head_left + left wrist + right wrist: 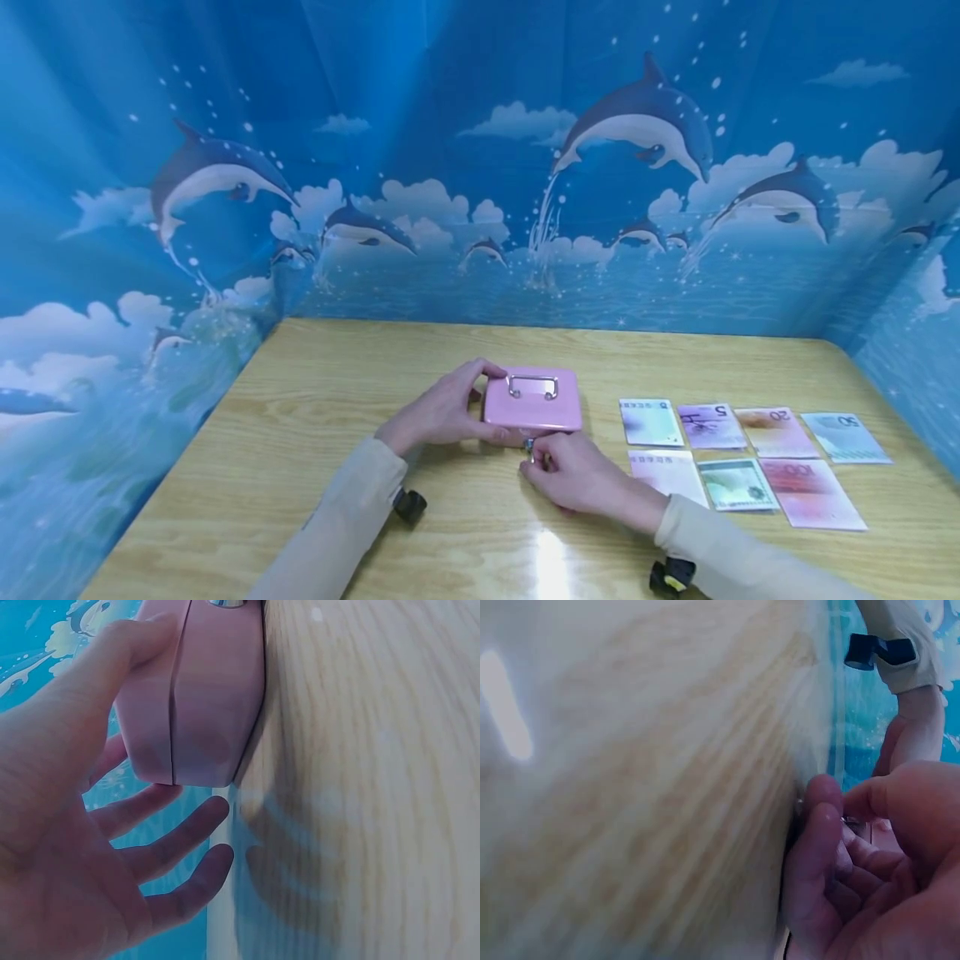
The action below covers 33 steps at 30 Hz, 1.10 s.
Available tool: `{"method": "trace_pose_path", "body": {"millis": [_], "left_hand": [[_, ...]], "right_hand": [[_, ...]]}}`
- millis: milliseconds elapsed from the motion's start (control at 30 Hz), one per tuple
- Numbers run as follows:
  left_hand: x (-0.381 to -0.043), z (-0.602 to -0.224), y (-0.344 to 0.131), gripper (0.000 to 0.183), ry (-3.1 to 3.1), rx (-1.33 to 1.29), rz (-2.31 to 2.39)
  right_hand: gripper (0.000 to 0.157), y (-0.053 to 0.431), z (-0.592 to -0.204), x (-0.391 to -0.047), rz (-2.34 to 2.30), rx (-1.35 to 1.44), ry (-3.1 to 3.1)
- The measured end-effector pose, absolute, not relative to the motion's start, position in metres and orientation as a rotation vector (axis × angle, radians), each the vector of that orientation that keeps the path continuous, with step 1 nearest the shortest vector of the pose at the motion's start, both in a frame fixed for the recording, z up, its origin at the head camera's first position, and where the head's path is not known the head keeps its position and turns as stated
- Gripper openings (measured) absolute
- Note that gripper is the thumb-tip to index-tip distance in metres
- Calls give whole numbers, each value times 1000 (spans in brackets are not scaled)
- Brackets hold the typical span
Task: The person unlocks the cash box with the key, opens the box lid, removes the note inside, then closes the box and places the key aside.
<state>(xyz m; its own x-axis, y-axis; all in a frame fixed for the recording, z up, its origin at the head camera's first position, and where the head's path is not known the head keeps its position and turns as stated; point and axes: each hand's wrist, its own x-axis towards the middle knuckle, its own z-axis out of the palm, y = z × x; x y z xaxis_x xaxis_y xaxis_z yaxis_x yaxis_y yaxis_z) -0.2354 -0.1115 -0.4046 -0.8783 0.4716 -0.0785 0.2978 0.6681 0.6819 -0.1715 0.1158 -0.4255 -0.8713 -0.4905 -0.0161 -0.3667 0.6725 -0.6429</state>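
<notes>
A pink cash box [533, 400] with a metal carrying handle on its lid sits on the table, its lid down. My left hand [447, 408] grips the box's left end, thumb on the front and index finger at the back top corner. In the left wrist view, the thumb of the left hand [82, 787] presses the pink box [214, 697] and the lower fingers spread beside it. At the front of the box my right hand [577, 473] pinches a small shiny key [529, 447] at the lock. In the right wrist view, the right hand's [877, 877] curled fingers mostly hide the key.
Several banknotes lie in two rows to the right of the box, among them a purple 5 note [712, 427], a green note [738, 485] and a red 100 note [813, 493]. A dolphin-printed curtain [480, 167] surrounds the wooden table [262, 500] at the back and sides.
</notes>
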Motion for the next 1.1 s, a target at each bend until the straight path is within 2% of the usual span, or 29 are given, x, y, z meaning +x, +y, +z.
{"method": "trace_pose_path", "body": {"millis": [333,1100], "left_hand": [[-234,-404,-110,82,2649,625,997],[-234,-405,-111,82,2656,658,1005]], "right_hand": [[30,106,-425,-165,-1054,-504,2691],[35,105,-425,-164,-916,-593,2871]]}}
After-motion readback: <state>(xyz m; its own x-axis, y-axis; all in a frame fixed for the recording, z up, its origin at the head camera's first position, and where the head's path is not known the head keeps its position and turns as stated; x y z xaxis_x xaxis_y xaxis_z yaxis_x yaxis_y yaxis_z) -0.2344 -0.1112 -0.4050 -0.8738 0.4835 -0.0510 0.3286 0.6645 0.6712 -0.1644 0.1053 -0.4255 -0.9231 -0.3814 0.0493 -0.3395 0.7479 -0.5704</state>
